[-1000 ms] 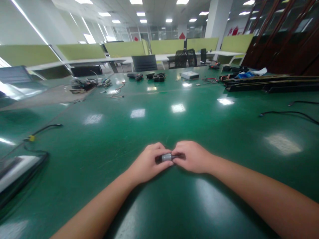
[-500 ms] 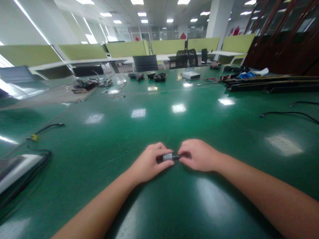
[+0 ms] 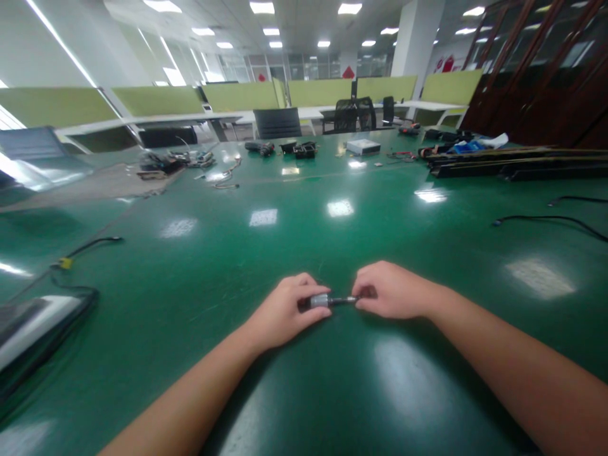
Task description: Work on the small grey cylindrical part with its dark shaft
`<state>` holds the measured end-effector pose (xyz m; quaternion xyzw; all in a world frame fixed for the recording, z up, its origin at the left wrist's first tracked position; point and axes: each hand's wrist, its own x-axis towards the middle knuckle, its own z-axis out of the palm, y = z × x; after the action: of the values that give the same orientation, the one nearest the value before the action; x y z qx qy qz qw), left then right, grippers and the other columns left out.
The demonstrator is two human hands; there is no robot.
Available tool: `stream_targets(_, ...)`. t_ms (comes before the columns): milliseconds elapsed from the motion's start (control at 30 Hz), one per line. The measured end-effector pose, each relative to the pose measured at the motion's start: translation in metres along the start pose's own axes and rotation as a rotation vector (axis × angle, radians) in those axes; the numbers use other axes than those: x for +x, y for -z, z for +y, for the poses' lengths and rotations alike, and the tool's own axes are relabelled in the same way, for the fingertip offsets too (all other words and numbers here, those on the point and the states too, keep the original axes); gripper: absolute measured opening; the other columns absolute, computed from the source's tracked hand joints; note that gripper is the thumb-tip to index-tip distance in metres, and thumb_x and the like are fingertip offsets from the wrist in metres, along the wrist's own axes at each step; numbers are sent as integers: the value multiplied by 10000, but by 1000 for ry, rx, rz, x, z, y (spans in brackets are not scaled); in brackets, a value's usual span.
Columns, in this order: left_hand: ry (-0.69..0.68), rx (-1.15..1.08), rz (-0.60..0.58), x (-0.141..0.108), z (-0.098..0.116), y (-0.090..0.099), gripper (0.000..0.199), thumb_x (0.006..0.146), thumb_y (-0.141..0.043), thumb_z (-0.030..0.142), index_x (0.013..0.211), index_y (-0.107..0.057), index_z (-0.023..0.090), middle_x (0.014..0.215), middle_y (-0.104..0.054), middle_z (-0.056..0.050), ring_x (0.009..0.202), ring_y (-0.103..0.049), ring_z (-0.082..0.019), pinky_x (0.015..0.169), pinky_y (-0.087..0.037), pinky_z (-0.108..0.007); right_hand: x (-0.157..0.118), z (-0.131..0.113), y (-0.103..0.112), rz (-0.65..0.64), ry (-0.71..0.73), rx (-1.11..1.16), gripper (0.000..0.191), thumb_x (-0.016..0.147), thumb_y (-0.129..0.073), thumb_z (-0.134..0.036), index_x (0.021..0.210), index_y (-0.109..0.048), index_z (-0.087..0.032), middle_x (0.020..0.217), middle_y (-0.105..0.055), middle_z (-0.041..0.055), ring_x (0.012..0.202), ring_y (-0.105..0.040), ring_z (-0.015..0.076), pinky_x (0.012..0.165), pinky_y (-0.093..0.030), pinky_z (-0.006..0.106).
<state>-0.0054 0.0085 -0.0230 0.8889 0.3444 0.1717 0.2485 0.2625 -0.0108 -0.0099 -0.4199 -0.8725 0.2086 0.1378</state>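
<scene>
Low over the green table, my left hand is closed round a small grey and black cylinder, thumb and fingers on either side of it. A thin dark shaft with a shiny metal part sticks out of the cylinder to the right. My right hand pinches the far end of this shaft between thumb and forefinger. The exact tip is hidden by the fingertips.
A flat device with a black cable lies at the left edge. Black cables lie at the right. Farther back are a silver box, dark parts, a heap of electronics and long black strips.
My right hand has moved a little to the right, away from my left hand. More of the shaft shows between them. My left hand stays in place round the cylinder.
</scene>
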Motion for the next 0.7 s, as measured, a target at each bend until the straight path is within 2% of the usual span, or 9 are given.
stream_targets(200,13,-11,2,-5,1,1,307,904,-693,423,1161,-734,260,1015,-655,-45,934,-620,-201,849,-472,-323,-1,7,8,0,-41,16,124,802,-692,-208,890,-776,-188,799,-705,25,696,-600,141,630,-431,251)
stream_targets(400,-2,-13,3,-5,3,4,300,908,-689,429,1157,-734,267,1003,-651,-38,921,-612,-194,829,-463,-312,0,0,4,-10,-1,50,106,812,-700,-215,880,-777,-191,802,-695,16,709,-595,129,642,-424,241)
stream_targets(533,7,-4,-1,0,3,3,310,906,-689,435,1151,-740,254,1001,-648,-44,926,-608,-198,836,-463,-318,4,-2,-5,21,31,32,115,831,-704,-243,908,-773,-191,823,-691,20,730,-592,131,660,-409,245)
stream_targets(700,-3,-4,4,8,6,-2,273,903,-697,393,1132,-744,253,963,-647,-31,900,-609,-188,809,-454,-304,15,-4,-28,146,93,30,168,897,-652,-281,991,-763,-195,869,-692,35,782,-601,149,713,-413,264)
